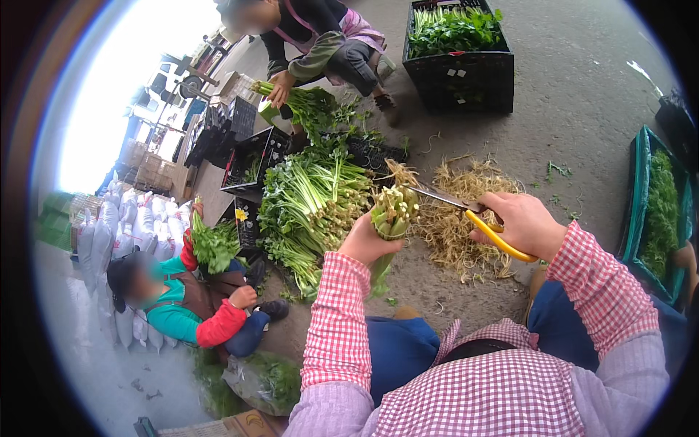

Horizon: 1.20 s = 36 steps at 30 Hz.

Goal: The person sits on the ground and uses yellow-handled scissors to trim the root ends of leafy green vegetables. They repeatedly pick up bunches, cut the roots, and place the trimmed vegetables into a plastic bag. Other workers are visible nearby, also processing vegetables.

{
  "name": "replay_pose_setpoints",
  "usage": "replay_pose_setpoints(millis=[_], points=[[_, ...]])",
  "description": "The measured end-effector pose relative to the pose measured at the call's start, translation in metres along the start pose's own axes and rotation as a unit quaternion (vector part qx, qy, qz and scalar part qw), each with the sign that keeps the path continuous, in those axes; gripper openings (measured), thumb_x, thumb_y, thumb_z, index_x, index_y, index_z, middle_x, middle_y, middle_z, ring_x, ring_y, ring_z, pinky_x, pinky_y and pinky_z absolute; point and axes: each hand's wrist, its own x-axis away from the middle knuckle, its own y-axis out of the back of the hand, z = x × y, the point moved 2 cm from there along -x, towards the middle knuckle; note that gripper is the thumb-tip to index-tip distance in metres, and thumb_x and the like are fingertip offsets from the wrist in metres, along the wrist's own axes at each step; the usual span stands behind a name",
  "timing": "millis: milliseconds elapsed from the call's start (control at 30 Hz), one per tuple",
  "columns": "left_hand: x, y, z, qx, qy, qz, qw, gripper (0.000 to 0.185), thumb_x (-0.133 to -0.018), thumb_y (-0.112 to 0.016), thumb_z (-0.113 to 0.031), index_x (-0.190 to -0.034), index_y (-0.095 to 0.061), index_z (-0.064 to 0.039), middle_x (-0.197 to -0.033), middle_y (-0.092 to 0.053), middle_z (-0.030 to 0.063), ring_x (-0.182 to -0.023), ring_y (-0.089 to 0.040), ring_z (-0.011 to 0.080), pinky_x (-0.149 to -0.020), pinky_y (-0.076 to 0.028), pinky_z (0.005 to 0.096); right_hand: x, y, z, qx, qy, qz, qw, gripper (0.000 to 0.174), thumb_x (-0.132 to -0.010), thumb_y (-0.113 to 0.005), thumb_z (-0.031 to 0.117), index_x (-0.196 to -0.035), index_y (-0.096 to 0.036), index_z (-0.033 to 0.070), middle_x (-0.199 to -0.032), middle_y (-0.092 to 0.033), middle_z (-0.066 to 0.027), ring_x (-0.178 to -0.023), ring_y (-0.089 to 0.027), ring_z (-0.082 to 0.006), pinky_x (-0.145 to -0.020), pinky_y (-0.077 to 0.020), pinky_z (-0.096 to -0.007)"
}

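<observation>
My left hand [365, 238] grips a bundle of celery [394, 214], its cut root ends turned up and away from me and its leaves hanging below. A band runs around the stalks near my fingers. In my right hand [516, 221] is a pair of scissors [491, 229] with yellow handles. Their blades reach the root end of the bundle, where a tuft of pale roots [401, 173] sticks out. Beneath, on the ground, lies a heap of trimmed roots [464, 229]. Left of the bundle is a large pile of celery [314, 202].
Across from me a crouching person [327, 49] holds celery; another person [191, 306] sits at the left with a bunch. A black crate [458, 82] of celery stands ahead. A green-lined crate [633, 218] with leafy greens is at the right. White sacks [131, 224] are stacked far left.
</observation>
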Motion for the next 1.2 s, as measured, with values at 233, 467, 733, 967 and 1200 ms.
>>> replay_pose_setpoints(millis=[233,467,733,967,1200], points=[[0.000,0.001,-0.001,-0.051,0.009,0.105,0.993,0.053,-0.077,-0.086,-0.004,-0.124,-0.062,-0.001,-0.114,-0.072,0.0062,-0.107,-0.067,0.0194,-0.103,-0.054,0.0348,0.000,-0.003,-0.002,-0.036,0.021,0.013,0.999,0.071,-0.092,-0.060,0.070,-0.125,-0.063,0.007,-0.107,-0.071,-0.0171,-0.097,-0.071,-0.0350,-0.081,-0.0554,-0.0442],[0.008,0.006,-0.007,-0.045,0.004,0.093,0.995,0.050,-0.077,-0.087,-0.007,-0.121,-0.065,-0.002,-0.109,-0.073,0.0057,-0.103,-0.067,0.0177,-0.098,-0.055,0.0345,0.001,0.003,0.000,-0.068,-0.030,0.087,0.993,0.074,-0.094,-0.055,0.074,-0.128,-0.063,0.008,-0.112,-0.072,-0.0175,-0.101,-0.071,-0.0336,-0.084,-0.0562,-0.0427],[0.006,0.002,-0.008,-0.057,0.007,0.109,0.992,0.054,-0.076,-0.088,-0.009,-0.124,-0.064,-0.002,-0.111,-0.072,0.0067,-0.103,-0.067,0.0183,-0.097,-0.054,0.0353,0.000,-0.005,-0.001,-0.056,-0.005,0.065,0.996,0.074,-0.093,-0.056,0.074,-0.125,-0.064,0.008,-0.112,-0.073,-0.0184,-0.100,-0.071,-0.0346,-0.084,-0.0562,-0.0431],[0.007,-0.004,-0.029,-0.064,0.033,0.132,0.989,0.054,-0.077,-0.086,-0.003,-0.126,-0.063,-0.002,-0.117,-0.072,0.0079,-0.112,-0.067,0.0213,-0.106,-0.053,0.0360,0.000,0.000,0.004,-0.056,-0.024,0.045,0.997,0.069,-0.091,-0.063,0.071,-0.114,-0.069,0.006,-0.090,-0.074,-0.0173,-0.084,-0.073,-0.0337,-0.073,-0.0556,-0.0440],[0.008,0.014,0.008,0.020,-0.028,0.069,0.997,0.060,-0.078,-0.087,-0.001,-0.131,-0.059,-0.001,-0.118,-0.071,0.0068,-0.110,-0.067,0.0179,-0.101,-0.055,0.0340,-0.002,0.007,-0.008,-0.081,-0.096,-0.029,0.992,0.070,-0.088,-0.063,0.075,-0.110,-0.071,0.009,-0.079,-0.070,-0.0130,-0.074,-0.071,-0.0305,-0.066,-0.0527,-0.0419]])
